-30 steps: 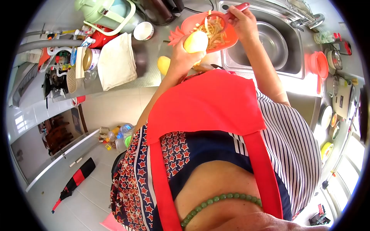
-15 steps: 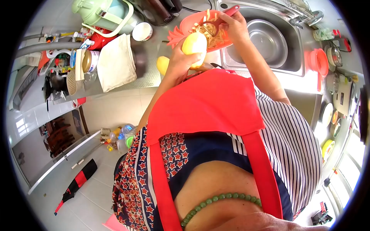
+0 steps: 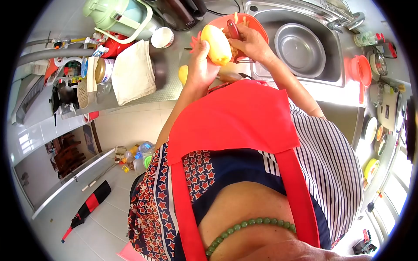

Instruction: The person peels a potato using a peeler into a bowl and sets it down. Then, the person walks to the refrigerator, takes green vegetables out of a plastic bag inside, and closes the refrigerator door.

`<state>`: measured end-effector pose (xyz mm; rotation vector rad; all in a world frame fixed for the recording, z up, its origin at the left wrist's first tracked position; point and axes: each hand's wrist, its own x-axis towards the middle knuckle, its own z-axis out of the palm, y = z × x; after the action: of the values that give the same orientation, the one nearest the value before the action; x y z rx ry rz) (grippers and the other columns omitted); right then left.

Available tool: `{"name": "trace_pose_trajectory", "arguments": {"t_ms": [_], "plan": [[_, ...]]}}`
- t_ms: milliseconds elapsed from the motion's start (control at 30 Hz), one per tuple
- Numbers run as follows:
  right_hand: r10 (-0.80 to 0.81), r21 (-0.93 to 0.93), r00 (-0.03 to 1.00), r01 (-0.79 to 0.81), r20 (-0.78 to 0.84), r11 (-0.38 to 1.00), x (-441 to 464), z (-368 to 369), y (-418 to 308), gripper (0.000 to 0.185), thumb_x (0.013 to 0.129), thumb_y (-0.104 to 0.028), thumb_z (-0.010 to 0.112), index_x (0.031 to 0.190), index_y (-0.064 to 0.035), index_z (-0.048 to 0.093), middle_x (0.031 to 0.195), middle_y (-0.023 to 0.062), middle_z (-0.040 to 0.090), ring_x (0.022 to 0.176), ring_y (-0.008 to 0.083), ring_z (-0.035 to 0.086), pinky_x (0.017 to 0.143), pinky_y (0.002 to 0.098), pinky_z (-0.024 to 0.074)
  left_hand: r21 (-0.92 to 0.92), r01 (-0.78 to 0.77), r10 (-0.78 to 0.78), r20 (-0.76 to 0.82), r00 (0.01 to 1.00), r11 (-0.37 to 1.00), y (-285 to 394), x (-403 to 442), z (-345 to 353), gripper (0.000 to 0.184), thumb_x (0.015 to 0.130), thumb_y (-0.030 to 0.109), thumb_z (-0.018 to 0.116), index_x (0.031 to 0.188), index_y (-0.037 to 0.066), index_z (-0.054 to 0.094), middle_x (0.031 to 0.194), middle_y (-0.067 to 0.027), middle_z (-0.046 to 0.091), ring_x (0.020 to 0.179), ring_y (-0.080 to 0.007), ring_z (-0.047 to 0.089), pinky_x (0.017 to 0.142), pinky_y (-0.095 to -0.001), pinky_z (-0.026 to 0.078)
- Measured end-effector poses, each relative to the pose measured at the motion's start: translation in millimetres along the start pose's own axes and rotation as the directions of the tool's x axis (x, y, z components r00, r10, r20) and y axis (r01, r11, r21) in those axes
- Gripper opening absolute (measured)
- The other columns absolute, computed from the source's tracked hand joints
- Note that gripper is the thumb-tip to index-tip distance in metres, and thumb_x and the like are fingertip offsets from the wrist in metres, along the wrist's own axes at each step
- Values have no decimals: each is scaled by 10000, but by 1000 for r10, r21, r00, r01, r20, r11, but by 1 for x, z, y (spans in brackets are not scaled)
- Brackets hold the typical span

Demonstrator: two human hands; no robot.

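Note:
My left hand (image 3: pixel 203 65) is closed around a peeled yellow potato (image 3: pixel 214 43), holding it up over the left side of a coral-red bowl. My right hand (image 3: pixel 254 43) grips a red-handled peeler (image 3: pixel 234 29). Its handle points up and its head (image 3: pixel 245 61) hangs below the fingers, just right of the potato and apart from it. Beneath both hands lies the bowl (image 3: pixel 260 27), with a leaf-shaped end at the left and pale yellow peel strips inside, mostly covered by the hands. A second yellow potato (image 3: pixel 183 75) rests on the counter left of my left wrist.
A metal basin (image 3: pixel 300 50) stands in the sink (image 3: pixel 265 13) at the right. Left on the counter are a white cup (image 3: pixel 162 38), a folded cloth (image 3: pixel 133 73), a green thermos (image 3: pixel 117 17) and a dark kettle (image 3: pixel 174 13). A red container (image 3: pixel 359 69) sits right of the sink.
My right hand has turned the peeler from head-up-left to head-down and brought it down and left beside the potato. The potato has been tilted and moved slightly left.

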<state>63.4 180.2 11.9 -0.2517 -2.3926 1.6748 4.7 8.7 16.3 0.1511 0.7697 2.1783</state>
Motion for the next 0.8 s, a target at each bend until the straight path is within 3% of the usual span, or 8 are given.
{"name": "trace_pose_trajectory", "arguments": {"t_ms": [167,267,367,467,533,600,700,800], "plan": [[-9,112,1000,7,22,994,-1,10,0,315,783,-214,653,1037,-30,635,869,101,676,791,163,645,734,283,503,-124,-3,-15,-143,990,992,-15,9,-20,446,954,354,458,1290,70,384,1222,-99,497,1111,-260,511,957,-434,421],[10,23,999,-11,50,1000,-8,9,-21,304,781,-181,666,1044,-31,631,815,84,657,700,143,622,664,286,501,46,94,-85,-184,979,994,-10,-1,-5,500,933,433,468,1251,48,425,1183,-86,522,1129,-237,492,972,-423,393],[-46,-76,993,54,113,996,-12,8,-29,311,784,-159,677,1069,-45,628,735,49,605,645,106,576,602,273,486,212,135,-98,-174,980,968,-7,-5,2,462,899,310,574,1251,47,428,1163,-84,522,1106,-233,506,929,-414,428],[11,-190,996,6,85,982,-3,-5,-22,296,779,-169,688,1039,-40,630,721,66,612,639,121,583,595,281,484,215,173,-128,-208,970,961,-11,-1,-16,433,811,61,631,1203,53,449,1101,-76,545,1014,-205,553,849,-358,484],[-73,-292,975,9,-210,957,1,-20,-33,266,785,-164,692,1001,-26,625,769,62,654,646,99,588,583,230,472,272,140,-78,-227,971,952,-11,-1,-12,503,708,-35,635,1177,51,474,1051,-71,566,962,-196,571,814,-338,493],[39,272,926,69,-374,960,9,-28,-26,222,829,-160,668,986,-14,609,794,43,645,651,96,588,559,202,460,388,129,-44,-220,974,913,-10,-2,-11,530,678,-48,646,1171,50,479,1040,-69,568,947,-189,575,802,-325,494],[210,871,965,36,-158,490,18,-28,-33,42,874,-35,549,850,-8,571,720,84,620,570,140,574,517,230,476,438,81,-19,-144,989,895,-5,-5,2,553,649,-62,653,1164,47,485,1025,-64,570,926,-174,576,796,-307,493],[285,873,950,-32,-124,486,17,-20,-13,160,868,-143,631,963,-21,590,814,32,631,659,97,579,540,196,453,525,49,-10,-78,997,850,-8,-3,2,578,646,-66,650,1186,43,475,1036,-59,563,947,-159,565,802,-294,487]]}}
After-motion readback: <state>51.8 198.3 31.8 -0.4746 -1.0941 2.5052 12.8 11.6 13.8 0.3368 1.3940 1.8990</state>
